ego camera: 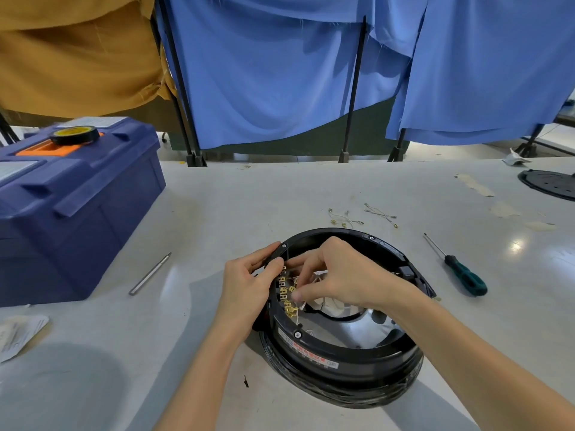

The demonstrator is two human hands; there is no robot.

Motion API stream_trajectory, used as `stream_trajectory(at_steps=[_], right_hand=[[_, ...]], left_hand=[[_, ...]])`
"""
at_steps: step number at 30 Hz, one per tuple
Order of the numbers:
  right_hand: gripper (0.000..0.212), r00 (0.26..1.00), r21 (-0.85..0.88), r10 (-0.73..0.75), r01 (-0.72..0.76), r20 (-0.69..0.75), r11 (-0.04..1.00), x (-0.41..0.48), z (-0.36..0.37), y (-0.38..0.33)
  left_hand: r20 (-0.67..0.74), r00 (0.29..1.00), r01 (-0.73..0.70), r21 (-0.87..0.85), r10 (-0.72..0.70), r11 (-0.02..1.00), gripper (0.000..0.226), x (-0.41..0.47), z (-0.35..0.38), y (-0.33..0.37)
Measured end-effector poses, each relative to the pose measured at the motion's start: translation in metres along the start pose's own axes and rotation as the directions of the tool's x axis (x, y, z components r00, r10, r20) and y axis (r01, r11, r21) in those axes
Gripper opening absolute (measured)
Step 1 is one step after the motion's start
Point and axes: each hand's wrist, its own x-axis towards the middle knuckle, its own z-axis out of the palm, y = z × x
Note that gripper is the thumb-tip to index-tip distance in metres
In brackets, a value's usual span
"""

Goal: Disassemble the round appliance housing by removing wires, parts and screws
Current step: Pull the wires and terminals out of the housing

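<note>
Resting on table: the round black housing (pixel 342 368) is set near the front middle of the white table (pixel 280 188), tilted up on its edge with the open side turned toward the viewer.
Rim: screws (pixel 297 334) are seen in the rim, and a red-printed label (pixel 308 356) is fixed along the lower inner band.
Interior: a row of brass terminals (pixel 287 301) is mounted along the left inner wall; white wires (pixel 320 279) and a shiny metal surface are seen behind it.
Left hand (pixel 245 287): the housing's left rim is gripped, with the thumb inside and the fingers curled round the outside.
Right hand (pixel 339 275): it is reached into the housing from the right; one of the brass terminals is pinched between thumb and curled fingers.
Loose wires (pixel 348 217): thin leads with metal ends are laid on the table just beyond the housing.
Screwdriver (pixel 457 272): green-handled, laid to the right of the housing, apart from it.
Metal rod (pixel 150 274): laid to the left, between the housing and the toolbox.
Toolbox (pixel 71 206): dark blue, closed, placed at the table's left; a black tape roll (pixel 74 135) is set on its lid.
Black disc (pixel 550 183): partly seen at the far right edge.
Plastic bag (pixel 18 334): laid at the left edge.
Backdrop: blue cloth (pixel 280 73) and mustard cloth (pixel 71 57) are hung behind the table.
</note>
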Motion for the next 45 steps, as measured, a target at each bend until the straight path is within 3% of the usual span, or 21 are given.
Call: stream_trajectory(at_steps=[6, 13, 16, 21, 25, 30, 34, 37, 41, 45], right_hand=[[0.014, 0.990, -0.003, -0.015, 0.015, -0.137, 1.000, -0.007, 0.007, -0.002], [0.014, 0.997, -0.088, -0.077, 0.076, -0.003, 0.993, -0.010, 0.008, -0.001], [0.009, 0.996, -0.125, -0.088, 0.084, -0.025, 0.989, -0.006, 0.017, 0.000], [0.033, 0.996, -0.202, -0.061, 0.047, -0.066, 0.978, -0.003, 0.027, -0.002], [0.030, 0.992, -0.256, -0.051, 0.021, -0.112, 0.966, -0.002, 0.029, 0.001], [0.033, 0.994, -0.166, -0.051, 0.034, -0.096, 0.986, -0.007, 0.019, 0.009], [0.036, 0.980, -0.136, -0.105, 0.082, -0.172, 0.987, -0.008, 0.018, 0.008], [0.028, 0.951, -0.107, -0.149, 0.124, -0.270, 0.986, -0.013, 0.008, 0.004], [0.025, 0.888, 0.158, -0.153, 0.242, -0.434, 0.957, -0.022, -0.021, -0.007], [0.006, 0.709, 0.333, -0.067, 0.410, -0.702, 0.849, -0.021, -0.067, -0.012]], left_hand=[[-0.001, 1.000, -0.012, 0.015, 0.012, 1.000, 0.028, 0.000, 0.001, 0.000], [-0.007, 1.000, -0.023, 0.020, 0.023, 1.000, 0.028, 0.000, 0.001, 0.001], [-0.010, 1.000, -0.019, 0.016, 0.019, 1.000, 0.027, -0.001, 0.001, 0.001], [-0.011, 1.000, -0.012, 0.014, 0.012, 1.000, 0.028, -0.001, 0.001, 0.001], [-0.007, 1.000, -0.002, 0.009, 0.002, 1.000, 0.027, -0.002, 0.001, 0.002], [-0.007, 1.000, 0.004, 0.014, -0.004, 1.000, 0.027, -0.002, 0.001, 0.003], [-0.005, 1.000, 0.003, 0.034, -0.003, 0.999, 0.027, -0.002, 0.000, 0.004], [-0.009, 1.000, 0.020, 0.035, -0.020, 0.999, 0.026, -0.002, 0.000, 0.004], [-0.024, 0.999, 0.030, 0.079, -0.028, 0.996, 0.026, 0.001, 0.000, 0.007], [-0.052, 0.998, 0.046, 0.138, -0.039, 0.989, 0.029, 0.009, 0.003, 0.015]])
